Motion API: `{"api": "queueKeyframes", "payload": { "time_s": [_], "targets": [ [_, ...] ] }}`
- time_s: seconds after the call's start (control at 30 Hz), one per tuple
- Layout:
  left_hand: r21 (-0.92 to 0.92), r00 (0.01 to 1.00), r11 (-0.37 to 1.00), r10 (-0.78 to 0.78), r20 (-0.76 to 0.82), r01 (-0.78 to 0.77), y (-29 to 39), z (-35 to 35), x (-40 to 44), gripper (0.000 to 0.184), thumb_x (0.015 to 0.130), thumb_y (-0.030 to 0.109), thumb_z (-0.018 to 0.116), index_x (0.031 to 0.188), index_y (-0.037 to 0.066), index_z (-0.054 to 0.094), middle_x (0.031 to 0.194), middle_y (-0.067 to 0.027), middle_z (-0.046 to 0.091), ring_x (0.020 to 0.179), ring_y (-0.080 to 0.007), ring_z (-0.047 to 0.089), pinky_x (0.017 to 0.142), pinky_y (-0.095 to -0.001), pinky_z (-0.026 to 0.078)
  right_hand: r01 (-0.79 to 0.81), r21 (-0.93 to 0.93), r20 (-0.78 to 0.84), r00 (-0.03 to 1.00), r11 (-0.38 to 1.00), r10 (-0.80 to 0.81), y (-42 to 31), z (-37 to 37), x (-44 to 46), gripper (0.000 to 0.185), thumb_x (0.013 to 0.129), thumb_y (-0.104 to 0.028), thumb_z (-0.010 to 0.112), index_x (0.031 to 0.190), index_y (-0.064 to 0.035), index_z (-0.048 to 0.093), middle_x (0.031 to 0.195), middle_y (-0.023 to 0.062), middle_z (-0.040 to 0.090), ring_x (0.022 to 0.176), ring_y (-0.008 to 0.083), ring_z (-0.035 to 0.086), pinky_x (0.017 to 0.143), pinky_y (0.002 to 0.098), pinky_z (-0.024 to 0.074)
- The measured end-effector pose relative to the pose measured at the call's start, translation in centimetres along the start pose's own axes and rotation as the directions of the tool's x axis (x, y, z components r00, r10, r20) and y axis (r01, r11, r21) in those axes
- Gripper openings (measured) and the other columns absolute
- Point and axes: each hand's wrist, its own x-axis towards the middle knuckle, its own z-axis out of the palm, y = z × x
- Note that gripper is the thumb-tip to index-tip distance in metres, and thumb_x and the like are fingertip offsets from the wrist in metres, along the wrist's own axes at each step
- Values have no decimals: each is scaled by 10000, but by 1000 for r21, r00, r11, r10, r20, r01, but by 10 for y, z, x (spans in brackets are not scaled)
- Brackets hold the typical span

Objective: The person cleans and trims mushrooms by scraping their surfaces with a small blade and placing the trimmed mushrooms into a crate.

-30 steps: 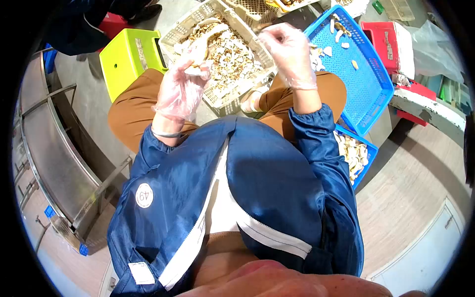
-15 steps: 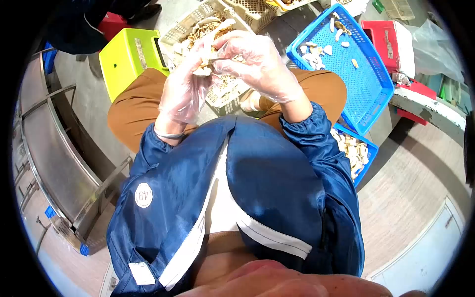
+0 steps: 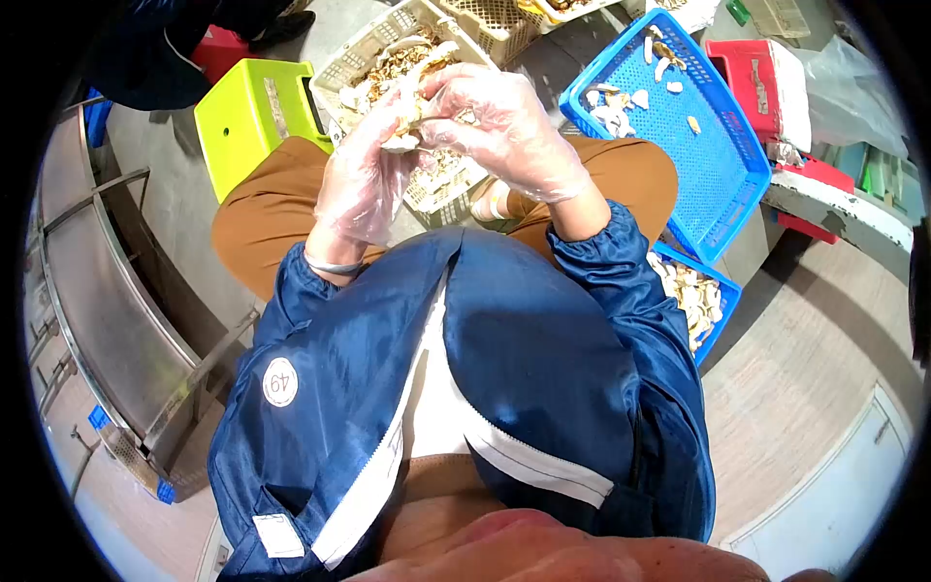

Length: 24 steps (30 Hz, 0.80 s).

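Both my hands wear clear plastic gloves and meet over a cream perforated crate between my knees. My left hand is closed around a pale mushroom piece, its fingers partly hiding it. My right hand is closed close against the same piece, thumb and fingers pinched together. A thin greyish edge, perhaps a small blade, shows at its fingertips, but most of it is hidden. Brown and whitish mushroom pieces fill the crate below.
To the right stands a blue basket with scattered pale pieces; a second blue basket under it holds many more. A lime-green stool is at left, a red stool at right. A metal frame stands far left.
The hands stay over the crate, with only a very slight shift of the fingers and the piece. The baskets and stools stand as before.
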Motion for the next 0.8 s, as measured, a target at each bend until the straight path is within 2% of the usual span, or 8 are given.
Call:
{"api": "queueKeyframes", "payload": {
  "time_s": [0.1, 0.23, 0.37, 0.57, 0.6, 0.7, 0.73, 0.8],
  "targets": [
    [5, 997, 1000, -31, 64, 31, 2, -1, 0, 486, 1100, 189, 544, 1539, -8, 483, 1263, -99, 679, 986, -188, 676, 827, -331, 565, -214, 57, 32, 977, 975, 213, -1, -5, -1, 137, 928, -113, 780, 947, 16, 738, 992, 139, 777, 856, 181, 746, 777, 328, 578],
    [34, 997, 999, -43, 58, 41, 3, 1, -1, 502, 1099, 185, 546, 1556, -9, 473, 1233, -95, 676, 941, -185, 668, 817, -331, 554, -273, 80, 15, 962, 959, 273, -2, -5, -4, 143, 943, -97, 765, 1002, 32, 745, 975, 132, 789, 874, 165, 744, 785, 321, 582],
    [149, 998, 988, 40, 50, -47, 0, -1, -1, 516, 1100, 186, 547, 1568, -11, 461, 1305, -72, 664, 1011, -144, 646, 864, -297, 521, -89, 42, 24, 996, 995, 88, 3, -4, -1, 145, 936, -94, 759, 985, 41, 735, 1028, 131, 792, 878, 159, 739, 805, 333, 585],
    [253, 997, 964, 77, 21, -80, -4, 4, -4, 556, 1086, 197, 602, 1582, -7, 455, 1286, -67, 659, 934, -133, 615, 801, -274, 521, -264, 49, -15, 964, 963, 265, -3, -5, -2, 152, 936, -126, 735, 978, 19, 748, 912, 145, 762, 804, 199, 724, 741, 330, 566],
    [194, 996, 978, 81, -35, -73, -5, 11, -5, 537, 1085, 178, 597, 1566, -19, 464, 1260, -86, 663, 929, -151, 624, 799, -275, 528, -275, 15, -43, 960, 961, 275, -7, -5, -2, 160, 925, -146, 733, 974, 6, 749, 886, 159, 749, 795, 238, 729, 727, 353, 564],
    [18, 997, 999, -43, 67, 42, -3, -12, 2, 483, 1084, 174, 574, 1514, -30, 493, 1267, -133, 673, 1055, -181, 669, 875, -311, 545, -214, -81, -251, 950, 973, 188, 4, 3, -3, 161, 910, -150, 722, 967, -3, 750, 845, 183, 733, 772, 299, 732, 713, 379, 561],
    [-82, 992, 992, -84, 95, 92, -1, -16, 4, 441, 1083, 180, 579, 1459, -41, 513, 1171, -190, 694, 951, -216, 703, 784, -310, 600, -269, 53, -295, 916, 962, 272, 7, 2, -5, 142, 909, -126, 713, 962, -1, 754, 838, 179, 734, 768, 321, 729, 715, 389, 562],
    [-243, 985, 955, -172, 7, 169, 1, -22, 5, 423, 1088, 188, 571, 1437, -45, 514, 1144, -208, 698, 930, -229, 709, 755, -315, 622, -260, -112, -424, 885, 959, 190, 14, -10, -7, 111, 914, -99, 714, 944, -1, 756, 836, 183, 737, 762, 331, 730, 721, 398, 566]
  ]
}}
